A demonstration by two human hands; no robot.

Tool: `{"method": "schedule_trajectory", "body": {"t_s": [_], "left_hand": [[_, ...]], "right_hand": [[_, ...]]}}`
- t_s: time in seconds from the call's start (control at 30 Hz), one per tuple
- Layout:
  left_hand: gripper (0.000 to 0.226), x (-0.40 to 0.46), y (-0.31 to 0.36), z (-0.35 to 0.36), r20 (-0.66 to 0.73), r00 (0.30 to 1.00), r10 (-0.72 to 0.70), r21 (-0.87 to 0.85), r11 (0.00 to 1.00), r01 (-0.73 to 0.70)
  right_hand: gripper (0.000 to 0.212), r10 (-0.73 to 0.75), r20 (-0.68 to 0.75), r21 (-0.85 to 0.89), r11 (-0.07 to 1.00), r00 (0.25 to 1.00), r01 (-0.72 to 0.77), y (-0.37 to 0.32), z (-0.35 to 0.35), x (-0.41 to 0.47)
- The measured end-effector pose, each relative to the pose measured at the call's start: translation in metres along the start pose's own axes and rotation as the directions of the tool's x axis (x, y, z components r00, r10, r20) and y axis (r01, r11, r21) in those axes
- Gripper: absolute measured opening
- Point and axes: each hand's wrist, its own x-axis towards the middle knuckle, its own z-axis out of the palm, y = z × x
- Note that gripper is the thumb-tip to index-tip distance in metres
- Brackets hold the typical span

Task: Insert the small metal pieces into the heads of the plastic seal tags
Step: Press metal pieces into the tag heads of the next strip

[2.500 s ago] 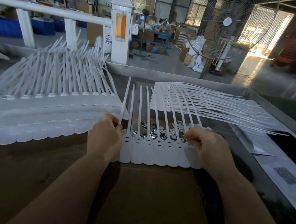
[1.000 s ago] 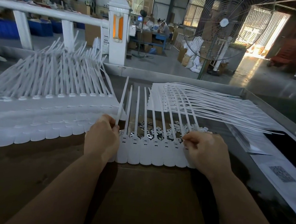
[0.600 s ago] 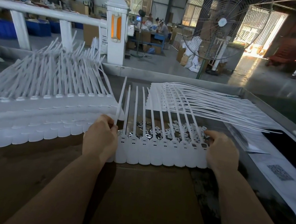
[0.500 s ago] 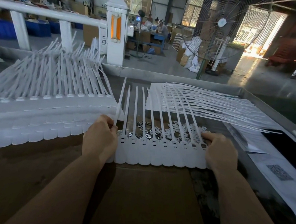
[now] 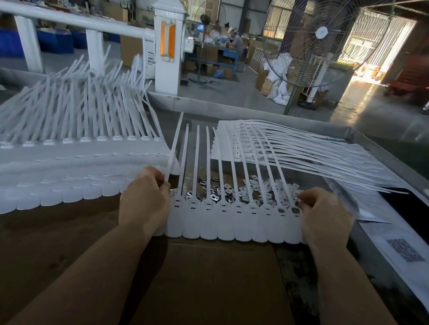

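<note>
Taking the row of tags (image 5: 234, 217) lying in front of the person as the landmark: well to its left, a big pile of tags (image 5: 58, 151) fans out with tails pointing up and away; from its size I judge it to be finished work, though no metal can be made out in those heads. At the row's left end the left hand (image 5: 146, 197) has its fingers curled together, pinching the tail of the first tag, which stands up from the row. Along the row itself, the heads show small slots, and the two or three nearest the right end look darker, as if pieces already sit there; the rest look unfilled, so most of this row appears still to do. Just behind the row, under its tails, lies the loose heap of metal pieces (image 5: 252, 190). At the row's right end the right hand (image 5: 326, 219) has its fingers bent at the last head; whether it pinches a piece I cannot tell. Behind and right of the row, another stack of tags (image 5: 301, 155) lies flat, probably waiting.
</note>
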Motion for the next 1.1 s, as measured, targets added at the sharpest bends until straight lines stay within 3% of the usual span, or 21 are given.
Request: {"method": "schedule_trajectory", "body": {"t_s": [0.2, 0.33, 0.7, 1.1], "left_hand": [[0.012, 0.0008, 0.0008, 0.0004, 0.001, 1.0, -0.005, 0.001, 1.0, 0.005], [0.013, 0.0007, -0.0009, 0.0005, 0.001, 1.0, -0.007, 0.007, 1.0, 0.007], [0.013, 0.0006, 0.0002, 0.0006, 0.002, 1.0, 0.001, 0.008, 1.0, -0.001], [0.014, -0.0002, 0.0009, 0.0005, -0.007, 1.0, 0.003, 0.008, 1.0, -0.003]], "right_hand": [[0.015, -0.08, -0.089, 0.184, 0.978, 0.993, 0.095, -0.0042, -0.0023, -0.0052], [0.012, -0.145, -0.049, 0.262, 0.953, 0.988, 0.153, -0.0088, -0.0014, -0.0064], [0.017, -0.037, -0.057, 0.244, 0.969, 0.998, 0.05, -0.0027, 0.0, -0.0027], [0.009, -0.125, -0.097, 0.303, 0.941, 0.987, 0.149, -0.0057, -0.0007, -0.0061]]}}
